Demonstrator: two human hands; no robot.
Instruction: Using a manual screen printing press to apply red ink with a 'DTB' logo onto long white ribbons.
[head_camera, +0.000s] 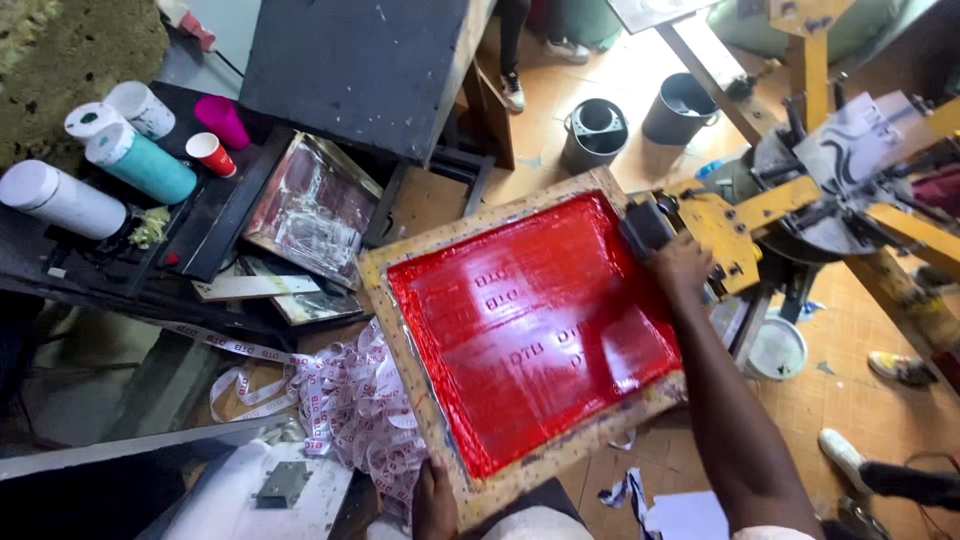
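A wooden screen-printing frame (400, 330) lies tilted in front of me, its mesh covered with glossy red ink (530, 320) showing faint mirrored lettering. My left hand (433, 500) grips the frame's near bottom edge. My right hand (682, 265) is closed on a black squeegee handle (645, 228) at the frame's far right corner, next to the yellow clamp (725, 235) of the press. A heap of white printed ribbon (350, 405) spills out at the frame's left side.
The yellow rotary press arms (860, 185) stand at right. Two black buckets (595, 130) sit on the floor behind. Bottles (140, 165), cups (212, 152) and another screen (310, 205) crowd the left shelf. Other people's shoes (900, 368) are on the floor at right.
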